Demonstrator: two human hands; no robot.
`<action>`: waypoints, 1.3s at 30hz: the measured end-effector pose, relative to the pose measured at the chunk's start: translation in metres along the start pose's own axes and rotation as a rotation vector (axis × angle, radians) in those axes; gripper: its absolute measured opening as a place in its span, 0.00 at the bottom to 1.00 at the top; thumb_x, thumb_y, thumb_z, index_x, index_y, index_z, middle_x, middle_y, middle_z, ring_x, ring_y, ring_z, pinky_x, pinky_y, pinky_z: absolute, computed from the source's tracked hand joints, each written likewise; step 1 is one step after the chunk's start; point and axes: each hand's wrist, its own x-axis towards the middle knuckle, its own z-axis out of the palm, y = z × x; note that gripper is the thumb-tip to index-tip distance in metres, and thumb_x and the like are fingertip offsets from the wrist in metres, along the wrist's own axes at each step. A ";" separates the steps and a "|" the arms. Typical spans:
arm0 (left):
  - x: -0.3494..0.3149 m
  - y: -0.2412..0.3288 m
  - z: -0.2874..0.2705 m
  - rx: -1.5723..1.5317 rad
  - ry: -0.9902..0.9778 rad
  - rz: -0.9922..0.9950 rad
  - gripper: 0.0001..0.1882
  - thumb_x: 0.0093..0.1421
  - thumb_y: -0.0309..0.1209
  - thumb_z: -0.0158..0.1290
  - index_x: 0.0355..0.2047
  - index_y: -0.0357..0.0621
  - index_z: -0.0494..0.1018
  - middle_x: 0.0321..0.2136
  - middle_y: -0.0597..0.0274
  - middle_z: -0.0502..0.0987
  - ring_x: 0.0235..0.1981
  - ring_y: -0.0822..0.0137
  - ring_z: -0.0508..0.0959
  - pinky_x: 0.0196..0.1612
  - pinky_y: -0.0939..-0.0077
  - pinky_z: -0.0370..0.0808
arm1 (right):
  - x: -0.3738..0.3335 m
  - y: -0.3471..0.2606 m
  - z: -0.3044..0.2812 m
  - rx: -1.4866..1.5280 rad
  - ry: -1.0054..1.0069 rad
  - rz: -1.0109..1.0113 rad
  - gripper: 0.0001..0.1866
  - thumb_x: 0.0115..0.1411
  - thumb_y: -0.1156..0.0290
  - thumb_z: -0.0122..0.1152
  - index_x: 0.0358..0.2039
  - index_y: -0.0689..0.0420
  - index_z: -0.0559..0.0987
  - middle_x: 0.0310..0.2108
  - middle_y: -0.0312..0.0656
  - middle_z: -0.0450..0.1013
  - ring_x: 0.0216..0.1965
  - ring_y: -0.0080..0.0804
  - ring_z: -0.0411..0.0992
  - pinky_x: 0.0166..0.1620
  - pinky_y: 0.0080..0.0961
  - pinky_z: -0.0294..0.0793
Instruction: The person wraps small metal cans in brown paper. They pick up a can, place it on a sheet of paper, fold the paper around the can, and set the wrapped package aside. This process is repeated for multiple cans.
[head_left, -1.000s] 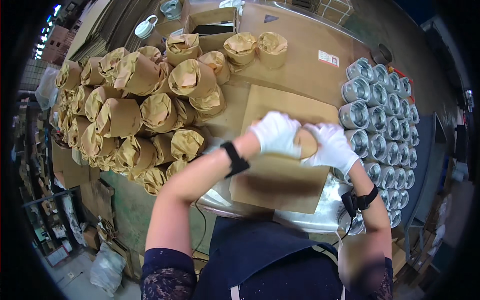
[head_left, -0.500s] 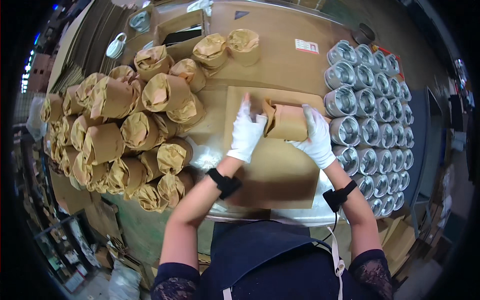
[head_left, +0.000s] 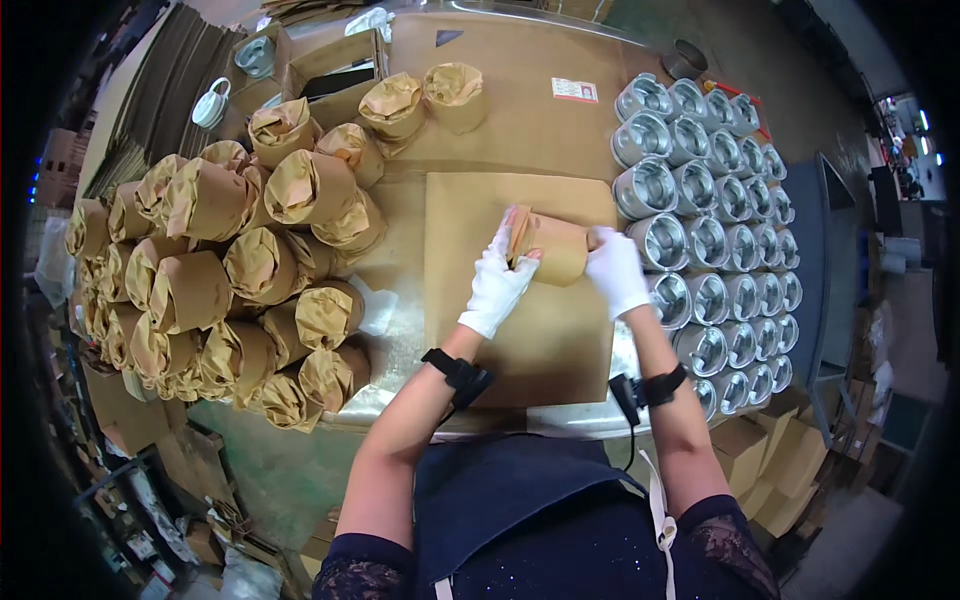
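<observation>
The left hand (head_left: 500, 287), in a white glove with bare finger and thumb tips, grasps the folded left end of a brown paper parcel (head_left: 562, 248), thumb on the near side and fingers on the far side. The right hand (head_left: 617, 272), also gloved, has its fingers bent against the parcel's other end; whether they clench or only press, I cannot tell. The parcel lies on its side between the two hands, over a flat cardboard sheet (head_left: 555, 350) that spreads beneath the fingers and toward the body.

Just behind the fingers, a black band circles each wrist, one on the left (head_left: 460, 378) and one on the right (head_left: 660, 390). Close to the right fingers, on their outer side, stand rows of silver metal cups (head_left: 660, 241). Left of the left fingers, across a strip of shiny tabletop (head_left: 405, 335), sits a large heap of similar wrapped parcels (head_left: 190, 292), some piled on others. Beyond the fingertips, well apart, are a small printed card (head_left: 574, 90) and, farther left, an open cardboard box (head_left: 352, 104). A white lidded cup (head_left: 211, 103) sits left of that box, beside stacked cardboard (head_left: 155, 105).
</observation>
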 end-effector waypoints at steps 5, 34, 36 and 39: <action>-0.001 -0.040 -0.018 -0.745 0.141 -0.103 0.40 0.69 0.33 0.58 0.77 0.53 0.54 0.58 0.58 0.76 0.54 0.67 0.77 0.55 0.72 0.77 | -0.035 -0.118 -0.005 0.213 0.228 -0.234 0.20 0.54 0.68 0.66 0.47 0.62 0.83 0.45 0.58 0.82 0.46 0.55 0.80 0.52 0.46 0.80; -0.030 0.081 -0.243 0.568 0.732 0.398 0.15 0.65 0.36 0.58 0.48 0.43 0.79 0.24 0.61 0.79 0.25 0.63 0.78 0.33 0.63 0.77 | -0.059 -0.006 -0.071 0.344 0.030 0.274 0.19 0.63 0.54 0.67 0.39 0.60 0.86 0.35 0.53 0.83 0.37 0.49 0.83 0.42 0.38 0.80; -0.070 0.040 -0.184 0.655 0.165 0.655 0.21 0.57 0.31 0.63 0.51 0.47 0.78 0.35 0.59 0.79 0.39 0.58 0.79 0.44 0.56 0.76 | -0.066 0.017 -0.091 -0.065 0.096 0.265 0.28 0.64 0.44 0.62 0.32 0.61 0.84 0.30 0.54 0.82 0.35 0.54 0.82 0.40 0.45 0.80; -0.119 0.036 -0.080 0.663 -0.512 0.800 0.35 0.47 0.34 0.67 0.59 0.49 0.75 0.59 0.52 0.74 0.62 0.48 0.73 0.65 0.45 0.69 | -0.083 0.022 -0.099 -0.439 -0.016 0.193 0.34 0.60 0.34 0.61 0.29 0.58 0.84 0.26 0.53 0.81 0.30 0.52 0.82 0.36 0.47 0.80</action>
